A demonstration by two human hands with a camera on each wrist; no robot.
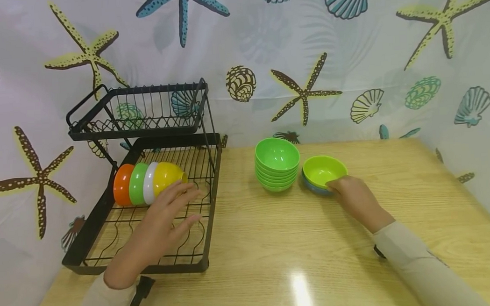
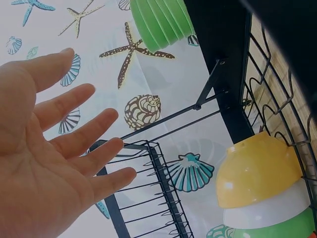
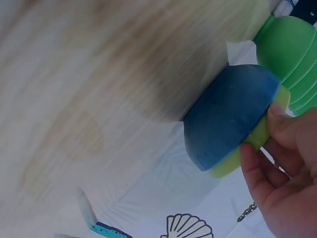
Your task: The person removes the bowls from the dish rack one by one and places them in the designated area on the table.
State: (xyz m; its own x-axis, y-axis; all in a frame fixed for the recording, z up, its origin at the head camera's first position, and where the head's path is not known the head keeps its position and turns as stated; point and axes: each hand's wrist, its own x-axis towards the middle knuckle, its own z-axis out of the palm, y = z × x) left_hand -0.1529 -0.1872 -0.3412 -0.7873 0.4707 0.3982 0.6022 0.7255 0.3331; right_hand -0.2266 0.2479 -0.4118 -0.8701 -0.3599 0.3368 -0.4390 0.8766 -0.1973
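Observation:
My right hand (image 1: 353, 195) pinches the near right rim of a lime-green bowl (image 1: 323, 169), which sits nested in a blue bowl (image 1: 314, 186) on the table. In the right wrist view the blue bowl (image 3: 233, 114) covers most of the lime one, whose edge (image 3: 228, 163) shows between thumb and fingers. Left of these bowls stands a stack of several green bowls (image 1: 277, 162). My left hand (image 1: 157, 226) hovers over the dish rack with its fingers spread, holding nothing. Close to its fingertips, a yellow bowl (image 1: 166, 176) stands on its side in the rack.
The black two-tier dish rack (image 1: 205, 263) occupies the table's left side, its upper tier (image 1: 138, 132) at the back. White (image 1: 149, 184), green (image 1: 137, 185) and orange (image 1: 121, 185) bowls line up beside the yellow one. A patterned curtain (image 1: 255, 40) hangs behind the wooden table (image 1: 252, 274).

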